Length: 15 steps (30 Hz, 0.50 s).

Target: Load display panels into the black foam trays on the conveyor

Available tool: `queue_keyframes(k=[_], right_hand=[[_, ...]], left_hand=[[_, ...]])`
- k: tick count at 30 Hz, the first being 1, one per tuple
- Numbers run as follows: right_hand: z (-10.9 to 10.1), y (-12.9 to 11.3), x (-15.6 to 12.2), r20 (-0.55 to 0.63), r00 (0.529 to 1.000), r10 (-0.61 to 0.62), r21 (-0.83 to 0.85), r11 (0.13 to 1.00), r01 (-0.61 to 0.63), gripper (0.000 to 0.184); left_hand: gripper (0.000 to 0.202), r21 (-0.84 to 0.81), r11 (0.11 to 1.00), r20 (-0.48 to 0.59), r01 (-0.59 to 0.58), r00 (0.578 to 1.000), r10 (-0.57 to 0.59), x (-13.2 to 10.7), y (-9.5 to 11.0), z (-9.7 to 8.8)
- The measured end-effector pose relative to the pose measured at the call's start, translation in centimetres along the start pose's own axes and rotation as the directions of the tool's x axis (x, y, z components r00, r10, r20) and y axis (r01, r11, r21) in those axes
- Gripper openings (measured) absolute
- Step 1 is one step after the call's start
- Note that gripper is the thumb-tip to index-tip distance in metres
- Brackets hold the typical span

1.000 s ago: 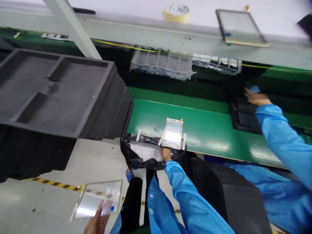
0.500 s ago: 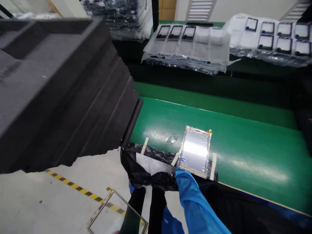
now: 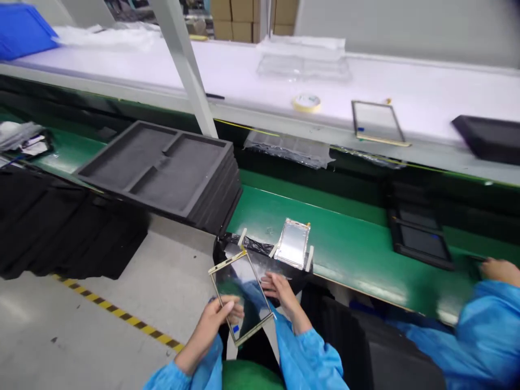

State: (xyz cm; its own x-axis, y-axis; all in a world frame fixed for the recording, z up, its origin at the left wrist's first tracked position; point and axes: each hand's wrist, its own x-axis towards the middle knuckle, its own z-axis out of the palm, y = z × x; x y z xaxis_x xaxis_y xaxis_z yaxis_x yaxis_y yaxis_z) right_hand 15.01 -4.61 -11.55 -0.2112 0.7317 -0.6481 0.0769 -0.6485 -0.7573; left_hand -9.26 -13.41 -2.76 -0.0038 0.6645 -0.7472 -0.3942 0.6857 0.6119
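Note:
A clear touch panel (image 3: 244, 287) with a dark thin border, pale strips at both ends, an orange tab and a blue sticker is held tilted above my lap. My left hand (image 3: 213, 322) grips its left edge, thumb in front and fingers seen through the glass. Beside the right edge is my right hand (image 3: 284, 298), its fingers stretched out and slightly apart; whether the fingertips touch the edge is hard to tell. Beyond them, a silvery framed panel (image 3: 292, 242) lies at the green bench's front edge, near pale tape strips (image 3: 310, 259) and black plastic (image 3: 260, 246).
Stacked black foam trays (image 3: 179, 173) stand on the green bench (image 3: 341, 238) to the left. Above runs a white shelf (image 3: 244, 70) with a tape roll (image 3: 306, 102) and another panel (image 3: 377, 122). At right, a co-worker's hand (image 3: 501, 271) is near dark trays (image 3: 422, 244).
The view has lifted and drawn back, bringing in the white shelf and co-worker. The touch panel has risen from low left to the middle, and both my hands now show at it.

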Motion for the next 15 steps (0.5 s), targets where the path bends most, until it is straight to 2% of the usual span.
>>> queue_keyframes(k=[2,4,7,9,11,12,15], right_hand=[[0.7,-2.3,-4.2,0.093,0.995,-0.021,0.064,0.998,0.015,0.065],[1.0,-4.6,-7.2,0.106,0.989,-0.105,0.038,0.994,0.102,0.063],[0.4,-7.9,-9.4,-0.026,0.962,-0.270,-0.046,0.962,0.269,0.051],[-1.4,-10.7,-9.8,-0.136,0.925,-0.354,-0.045,0.935,0.351,0.053],[-4.2,-14.7,-9.9,-0.258,0.862,-0.436,-0.063,0.898,0.436,0.064],[-5.9,-17.1,-9.8,-0.323,0.814,-0.482,-0.092,0.872,0.480,0.070],[-11.6,-26.2,-8.7,-0.481,0.627,-0.613,-0.223,0.777,0.588,0.073]], left_hand=[[0.064,0.009,0.998,0.089,-0.057,0.994,0.056,0.2,1.6,1.8],[0.065,0.024,0.994,0.179,-0.109,0.978,0.103,0.4,3.1,3.7],[0.069,0.012,0.986,0.292,-0.164,0.944,0.154,0.3,5.2,6.2],[0.073,-0.037,0.981,0.352,-0.191,0.916,0.191,-0.1,6.2,7.4],[0.075,-0.073,0.975,0.382,-0.211,0.897,0.223,-0.6,6.7,7.8],[0.074,-0.071,0.974,0.382,-0.216,0.896,0.227,-0.8,6.6,7.7],[0.072,-0.013,0.981,0.309,-0.192,0.933,0.186,-1.0,5.2,6.4]])
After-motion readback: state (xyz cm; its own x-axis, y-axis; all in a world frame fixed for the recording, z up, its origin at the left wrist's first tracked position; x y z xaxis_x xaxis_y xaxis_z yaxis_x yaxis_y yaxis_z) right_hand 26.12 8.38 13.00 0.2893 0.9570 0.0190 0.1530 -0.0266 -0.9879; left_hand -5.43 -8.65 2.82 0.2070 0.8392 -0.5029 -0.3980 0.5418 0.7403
